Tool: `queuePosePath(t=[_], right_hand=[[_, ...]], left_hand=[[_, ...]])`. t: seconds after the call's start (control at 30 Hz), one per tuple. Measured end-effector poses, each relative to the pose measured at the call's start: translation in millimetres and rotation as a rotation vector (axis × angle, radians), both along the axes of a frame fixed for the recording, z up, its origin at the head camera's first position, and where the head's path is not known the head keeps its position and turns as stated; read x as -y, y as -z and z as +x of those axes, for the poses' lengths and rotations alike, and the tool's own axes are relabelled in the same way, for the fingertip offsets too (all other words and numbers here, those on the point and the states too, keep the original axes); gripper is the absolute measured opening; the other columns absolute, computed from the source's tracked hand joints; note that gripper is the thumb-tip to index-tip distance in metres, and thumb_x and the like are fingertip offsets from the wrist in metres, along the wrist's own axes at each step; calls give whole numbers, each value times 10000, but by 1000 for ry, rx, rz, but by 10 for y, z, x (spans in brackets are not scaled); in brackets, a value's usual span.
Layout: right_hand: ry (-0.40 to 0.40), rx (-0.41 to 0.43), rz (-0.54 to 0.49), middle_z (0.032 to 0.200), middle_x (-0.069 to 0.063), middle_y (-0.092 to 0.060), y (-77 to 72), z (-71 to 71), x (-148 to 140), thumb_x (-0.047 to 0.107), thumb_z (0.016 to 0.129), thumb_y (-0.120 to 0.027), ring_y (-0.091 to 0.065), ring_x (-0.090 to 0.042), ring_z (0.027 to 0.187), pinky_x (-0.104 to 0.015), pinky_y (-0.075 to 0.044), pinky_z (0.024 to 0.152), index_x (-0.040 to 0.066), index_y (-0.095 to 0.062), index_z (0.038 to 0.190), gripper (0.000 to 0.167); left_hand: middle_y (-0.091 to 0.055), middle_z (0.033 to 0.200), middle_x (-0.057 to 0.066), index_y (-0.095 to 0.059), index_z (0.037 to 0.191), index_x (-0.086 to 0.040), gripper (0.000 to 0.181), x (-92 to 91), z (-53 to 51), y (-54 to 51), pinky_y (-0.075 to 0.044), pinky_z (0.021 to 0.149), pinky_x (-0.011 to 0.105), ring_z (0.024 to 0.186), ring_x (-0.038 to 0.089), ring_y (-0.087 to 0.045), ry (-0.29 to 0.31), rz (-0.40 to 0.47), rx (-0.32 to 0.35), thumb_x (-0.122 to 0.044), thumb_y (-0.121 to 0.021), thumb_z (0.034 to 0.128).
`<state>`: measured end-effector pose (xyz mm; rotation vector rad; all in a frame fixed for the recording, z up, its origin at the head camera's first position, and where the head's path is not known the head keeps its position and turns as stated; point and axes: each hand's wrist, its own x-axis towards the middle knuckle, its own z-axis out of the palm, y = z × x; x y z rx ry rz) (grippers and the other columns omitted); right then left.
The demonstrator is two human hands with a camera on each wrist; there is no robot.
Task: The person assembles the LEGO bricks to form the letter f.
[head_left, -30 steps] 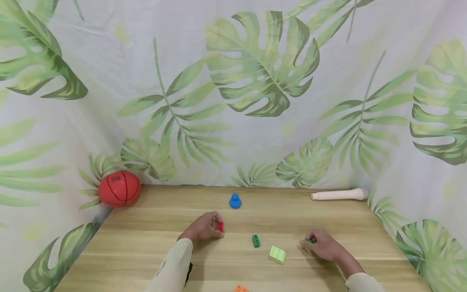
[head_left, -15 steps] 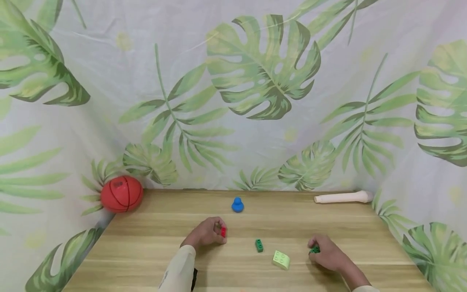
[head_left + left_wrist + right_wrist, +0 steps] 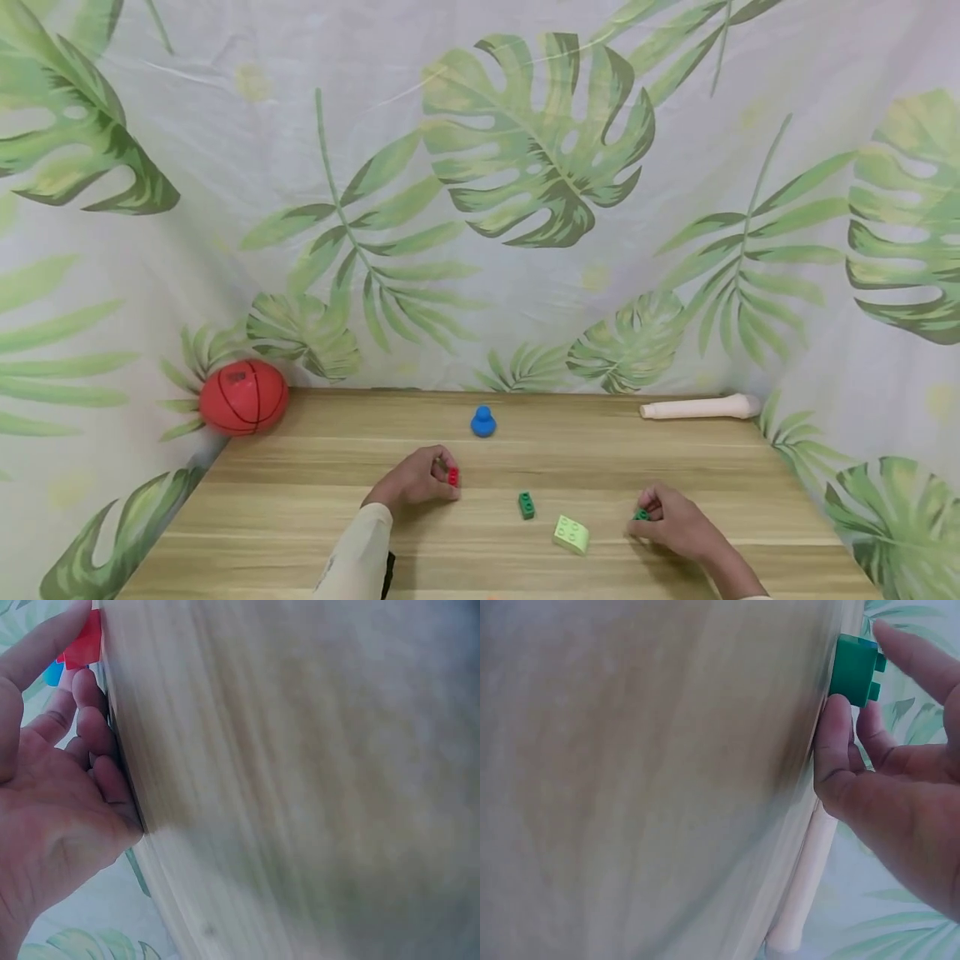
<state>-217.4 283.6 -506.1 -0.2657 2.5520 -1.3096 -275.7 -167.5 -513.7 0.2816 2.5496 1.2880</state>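
Observation:
My left hand (image 3: 415,478) pinches a small red toy brick (image 3: 453,477) on the left half of the wooden table. In the left wrist view the red brick (image 3: 82,641) sits at the fingertips, partly hidden. On the right side, my right hand (image 3: 675,521) holds a green toy brick (image 3: 641,516) between thumb and fingers; the right wrist view has that green brick (image 3: 853,671) at the table surface, studs up. A second green brick (image 3: 527,505) and a light green brick with a sloped side (image 3: 572,535) lie between the hands.
Behind the bricks stands a blue knob-shaped piece (image 3: 483,422). A red ball (image 3: 243,397) sits at the far left corner, and a pale toy microphone (image 3: 701,407) lies along the back right edge. A leaf-print cloth (image 3: 525,308) hangs behind the table (image 3: 360,433).
My right hand has shifted slightly right and nearer with its green brick, which shows more clearly now. The left hand stays in place. An orange brick has nearly left the bottom of the head view.

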Motion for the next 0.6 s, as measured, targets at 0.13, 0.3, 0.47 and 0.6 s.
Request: queuePosePath(t=[0.13, 0.3, 0.47, 0.6], right_hand=[[54, -8, 44, 1107, -125, -652, -41, 22, 68, 149, 928, -831, -618, -197, 996, -240, -534, 785, -45, -577, 1154, 391], [61, -9, 57, 1121, -120, -675, -50, 7, 45, 124, 908, -850, -649, -204, 1042, -280, -563, 821, -49, -591, 1176, 411], [52, -4, 49, 1099, -115, -687, -44, -1, 39, 92, 890, -854, -659, -196, 1026, -279, -573, 803, -49, -603, 1159, 394], [54, -16, 71, 1044, -95, -690, -38, 12, 52, 91, 873, -864, -655, -190, 978, -269, -564, 773, -37, -619, 1130, 378]], left_hand=[[-619, 899, 60, -632, 1072, -56, 336, 26, 7, 2, -448, 756, 310, 833, 201, -548, -2, -2, 0, -87, -897, 868], [-606, 880, 52, -637, 1071, -48, 339, 3, 0, 1, -440, 728, 293, 813, 191, -537, -14, 13, -10, -63, -900, 857], [-611, 862, 61, -635, 1060, -30, 340, -7, 22, -11, -437, 708, 286, 791, 187, -536, -42, 30, -12, -11, -895, 841], [-625, 869, 68, -628, 1054, -25, 344, -28, 40, 2, -446, 712, 296, 790, 185, -544, -54, 50, 3, 20, -889, 833]])
